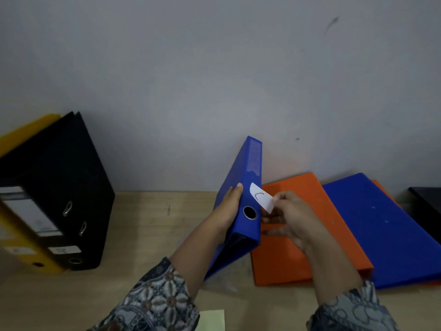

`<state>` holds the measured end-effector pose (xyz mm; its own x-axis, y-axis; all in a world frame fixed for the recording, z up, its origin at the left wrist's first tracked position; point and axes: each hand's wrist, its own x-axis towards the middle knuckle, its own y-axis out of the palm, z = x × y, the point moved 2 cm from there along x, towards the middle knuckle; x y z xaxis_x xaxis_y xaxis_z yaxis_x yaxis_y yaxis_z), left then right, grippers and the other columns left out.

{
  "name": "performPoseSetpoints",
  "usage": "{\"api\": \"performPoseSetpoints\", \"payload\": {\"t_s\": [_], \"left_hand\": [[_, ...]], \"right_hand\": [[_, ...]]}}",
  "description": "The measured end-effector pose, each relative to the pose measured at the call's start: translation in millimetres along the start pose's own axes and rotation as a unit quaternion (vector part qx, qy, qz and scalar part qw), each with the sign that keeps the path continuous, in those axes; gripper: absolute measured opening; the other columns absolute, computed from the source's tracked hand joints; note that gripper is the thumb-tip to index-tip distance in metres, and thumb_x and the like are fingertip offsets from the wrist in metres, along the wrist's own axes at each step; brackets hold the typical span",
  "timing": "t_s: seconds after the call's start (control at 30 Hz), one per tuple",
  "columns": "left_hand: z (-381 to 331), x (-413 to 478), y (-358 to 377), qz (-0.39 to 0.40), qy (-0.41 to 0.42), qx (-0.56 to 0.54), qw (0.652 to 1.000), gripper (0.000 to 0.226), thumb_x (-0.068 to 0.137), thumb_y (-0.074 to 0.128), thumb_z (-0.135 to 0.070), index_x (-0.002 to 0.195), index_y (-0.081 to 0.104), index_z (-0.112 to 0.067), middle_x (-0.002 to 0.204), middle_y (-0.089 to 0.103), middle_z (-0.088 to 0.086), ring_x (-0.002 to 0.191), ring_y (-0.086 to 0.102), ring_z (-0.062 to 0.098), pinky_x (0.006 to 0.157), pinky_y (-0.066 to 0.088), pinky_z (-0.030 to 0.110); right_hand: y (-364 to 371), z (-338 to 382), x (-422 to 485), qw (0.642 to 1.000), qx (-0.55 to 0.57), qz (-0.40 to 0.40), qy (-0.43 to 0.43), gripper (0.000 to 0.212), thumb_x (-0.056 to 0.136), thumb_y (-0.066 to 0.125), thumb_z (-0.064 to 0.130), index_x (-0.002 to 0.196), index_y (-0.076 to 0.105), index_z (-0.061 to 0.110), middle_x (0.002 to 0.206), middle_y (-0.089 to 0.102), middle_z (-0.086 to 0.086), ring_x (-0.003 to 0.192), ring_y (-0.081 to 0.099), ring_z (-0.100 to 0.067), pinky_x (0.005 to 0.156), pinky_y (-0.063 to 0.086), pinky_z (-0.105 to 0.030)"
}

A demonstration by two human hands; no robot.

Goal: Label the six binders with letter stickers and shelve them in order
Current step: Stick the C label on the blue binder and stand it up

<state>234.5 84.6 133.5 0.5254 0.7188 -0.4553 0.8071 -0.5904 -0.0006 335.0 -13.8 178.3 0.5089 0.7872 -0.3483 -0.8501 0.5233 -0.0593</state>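
The left hand [230, 204] is gripping the stiff blue binder [248, 168] by its spine while the right hand [293, 218] is pinching the flimsy-looking C sticker [261, 198] by its free end

A light wooden tabletop [152, 235] spreads beneath both hands, with most of its bare wood to the left of the left hand [230, 206]. A small dark scuff [168, 207] marks the wood left of that hand, near the back edge. Behind the hands rises a plain grey wall [191, 80]. On it a dark smear [331, 25] sits high above the right hand [294, 217], and a tiny dark speck [297, 139] sits lower, closer above that hand. A pale yellowish sheet [212, 320] lies on the wood nearer than both hands, cut off by the bottom edge.
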Motion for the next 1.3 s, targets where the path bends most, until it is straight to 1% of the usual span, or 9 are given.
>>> {"api": "performPoseSetpoints", "payload": {"t_s": [0.07, 0.13, 0.23, 0.33, 0.47, 0.6, 0.7, 1.0, 1.3], "left_hand": [[0, -7, -12, 0.007, 0.006, -0.027, 1.000, 0.058, 0.095, 0.034, -0.059, 0.128, 0.050, -0.015, 0.086, 0.066, 0.005, 0.059, 0.063, 0.012, 0.047, 0.047, 0.018], [-2, -16, -21, 0.018, 0.013, -0.052, 0.998, 0.044, 0.098, 0.034, -0.050, 0.110, 0.055, -0.013, 0.075, 0.064, 0.005, 0.051, 0.060, 0.011, 0.045, 0.046, 0.018], [-7, -20, -33, -0.016, 0.058, -0.072, 0.996, 0.030, 0.098, 0.036, -0.033, 0.103, 0.055, -0.009, 0.093, 0.065, 0.018, 0.064, 0.059, 0.020, 0.055, 0.047, 0.025], [-13, -26, -40, -0.018, 0.100, -0.118, 0.988, 0.032, 0.101, 0.033, -0.032, 0.123, 0.047, -0.013, 0.111, 0.063, 0.022, 0.080, 0.060, 0.025, 0.057, 0.050, 0.027], [-13, -33, -46, 0.000, 0.123, -0.150, 0.981, 0.047, 0.099, 0.029, -0.048, 0.121, 0.054, -0.015, 0.092, 0.068, 0.012, 0.069, 0.064, 0.017, 0.053, 0.052, 0.024], [-15, -34, -48, -0.020, 0.137, -0.139, 0.981, 0.045, 0.094, 0.045, -0.049, 0.131, 0.044, -0.023, 0.119, 0.063, 0.013, 0.099, 0.065, 0.030, 0.073, 0.054, 0.036], [-15, -36, -49, -0.031, 0.143, -0.135, 0.980, 0.041, 0.094, 0.051, -0.040, 0.131, 0.041, -0.026, 0.127, 0.058, 0.009, 0.107, 0.063, 0.032, 0.085, 0.052, 0.043], [-20, -36, -51, -0.049, 0.110, -0.142, 0.983, 0.024, 0.096, 0.044, -0.041, 0.109, 0.047, -0.021, 0.109, 0.065, 0.012, 0.087, 0.066, 0.025, 0.070, 0.056, 0.038], [-28, -35, -60, -0.063, 0.097, -0.145, 0.983, 0.022, 0.094, 0.052, -0.028, 0.112, 0.044, -0.019, 0.113, 0.061, 0.010, 0.090, 0.064, 0.026, 0.070, 0.053, 0.036]], "right_hand": [[12, 14, -1, 0.997, -0.072, -0.005, -0.011, 0.012, 0.097, 0.032, 0.012, 0.089, 0.040, 0.015, 0.075, 0.061, -0.013, 0.063, 0.054, -0.024, 0.065, 0.049, -0.040], [23, 28, 0, 0.990, -0.140, 0.004, -0.018, 0.010, 0.097, 0.029, 0.014, 0.094, 0.038, 0.015, 0.068, 0.061, -0.012, 0.056, 0.051, -0.022, 0.061, 0.041, -0.033], [39, 45, -2, 0.973, -0.230, 0.023, -0.026, 0.014, 0.096, 0.025, 0.013, 0.104, 0.037, 0.011, 0.069, 0.064, -0.015, 0.052, 0.054, -0.022, 0.056, 0.037, -0.026], [53, 58, -5, 0.957, -0.288, 0.025, -0.033, 0.011, 0.096, 0.026, 0.016, 0.101, 0.035, 0.013, 0.072, 0.067, -0.015, 0.050, 0.056, -0.018, 0.042, 0.035, -0.018], [68, 66, -5, 0.944, -0.328, 0.018, -0.026, 0.008, 0.094, 0.028, 0.016, 0.097, 0.035, 0.015, 0.075, 0.068, -0.016, 0.054, 0.056, -0.021, 0.047, 0.033, -0.024], [77, 60, -5, 0.943, -0.332, 0.004, -0.024, 0.006, 0.090, 0.034, 0.018, 0.095, 0.037, 0.016, 0.080, 0.064, -0.013, 0.057, 0.053, -0.020, 0.046, 0.032, -0.024], [79, 54, -3, 0.948, -0.317, -0.006, -0.023, 0.005, 0.091, 0.033, 0.017, 0.095, 0.037, 0.017, 0.081, 0.061, -0.011, 0.060, 0.052, -0.020, 0.046, 0.031, -0.024], [85, 50, 3, 0.966, -0.258, -0.029, -0.016, 0.008, 0.090, 0.031, 0.016, 0.090, 0.038, 0.020, 0.090, 0.060, -0.011, 0.074, 0.059, -0.027, 0.067, 0.052, -0.041], [91, 51, 2, 0.969, -0.247, -0.021, -0.018, 0.013, 0.094, 0.030, 0.016, 0.102, 0.040, 0.015, 0.093, 0.059, -0.011, 0.074, 0.062, -0.026, 0.070, 0.055, -0.042]]}}
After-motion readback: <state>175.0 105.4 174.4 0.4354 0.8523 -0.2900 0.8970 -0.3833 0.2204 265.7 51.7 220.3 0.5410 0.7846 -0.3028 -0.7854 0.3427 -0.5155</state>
